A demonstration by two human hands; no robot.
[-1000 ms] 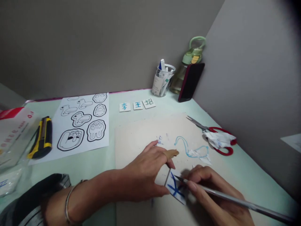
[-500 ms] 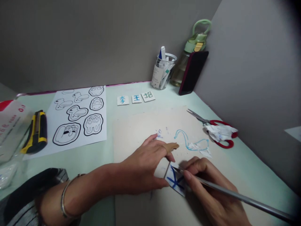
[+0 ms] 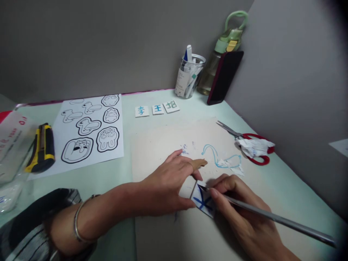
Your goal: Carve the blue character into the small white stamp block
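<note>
Right hand [image 3: 241,221] partly hiding tile [image 3: 202,200], scissors [image 3: 239,136] partly under seemingly crumpled paper [image 3: 255,147]

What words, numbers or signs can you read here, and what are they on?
"李": left small tile
"王": middle small tile
"招": right small tile
Held tile: blue strokes, partly covered, so I can't tell the character.
Red-and-white bag, jar label, clear packet: print or marks too blurred or small to read.
</note>
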